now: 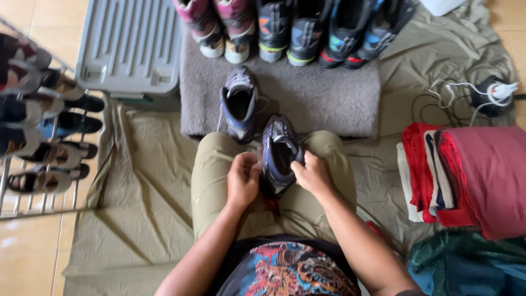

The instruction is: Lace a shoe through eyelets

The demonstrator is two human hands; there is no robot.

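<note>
A dark blue and black sneaker (278, 149) rests on my lap between my knees, toe pointing away. My left hand (243, 178) grips its left side near the heel. My right hand (311, 172) holds the right rim of the opening. Its matching sneaker (239, 103) lies just ahead on a grey fleecy mat (323, 96), with a white lace trailing off to the left.
Several pairs of colourful sneakers (290, 27) line the mat's far edge. A grey plastic lid (131, 44) lies at top left, a metal shoe rack (44, 126) at left. Folded red and white cloths (466, 175) sit at right, a charger with cables (490, 94) behind them.
</note>
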